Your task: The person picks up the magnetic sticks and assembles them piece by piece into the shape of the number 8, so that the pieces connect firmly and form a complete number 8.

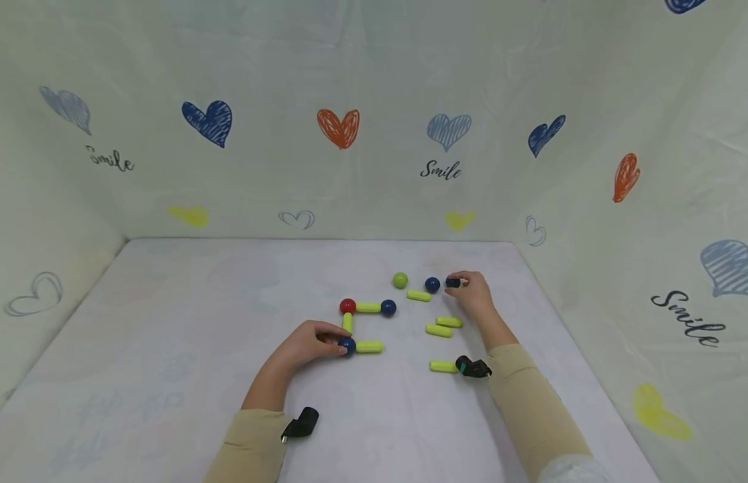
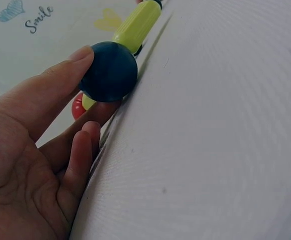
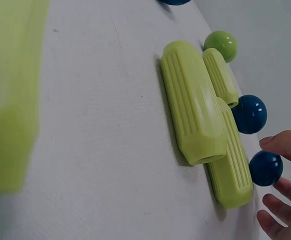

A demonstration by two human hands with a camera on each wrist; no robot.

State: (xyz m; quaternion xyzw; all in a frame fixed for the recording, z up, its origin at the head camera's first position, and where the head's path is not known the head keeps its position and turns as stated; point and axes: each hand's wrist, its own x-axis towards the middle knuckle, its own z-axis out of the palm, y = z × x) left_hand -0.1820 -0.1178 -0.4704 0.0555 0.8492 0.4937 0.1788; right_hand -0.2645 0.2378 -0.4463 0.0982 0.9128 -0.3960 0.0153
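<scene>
So the tabletop [image 1: 198, 376] is plain whitish with some faint bluish marks on the left, and pale, slightly wrinkled sheeting [image 1: 380, 60] stands at the back and both sides, printed with scribbly blue, orange and yellow hearts plus "Smile" in black script.

The toy build sits near the middle of the table: a red ball [image 1: 347, 306] at the far corner, one yellow-green rod [image 1: 368, 308] running right to a navy ball [image 1: 388, 308], another rod [image 1: 347, 323] coming toward the person to a second navy ball [image 1: 347, 346], and a third rod [image 1: 369, 347] pointing right off that. Kind of a squared-off C. The balls are smooth and round; the loose rods have grooved sides and tapered ends.

The left hand [image 1: 310, 341] has that nearer navy ball between thumb and fingers. The right hand [image 1: 476, 295] pinches another navy ball [image 3: 266, 168] over on the right, just beside a loose navy ball [image 1: 432, 285]. A lime green ball [image 1: 400, 280] and four loose rods [image 1: 439, 331] lie around there too.
</scene>
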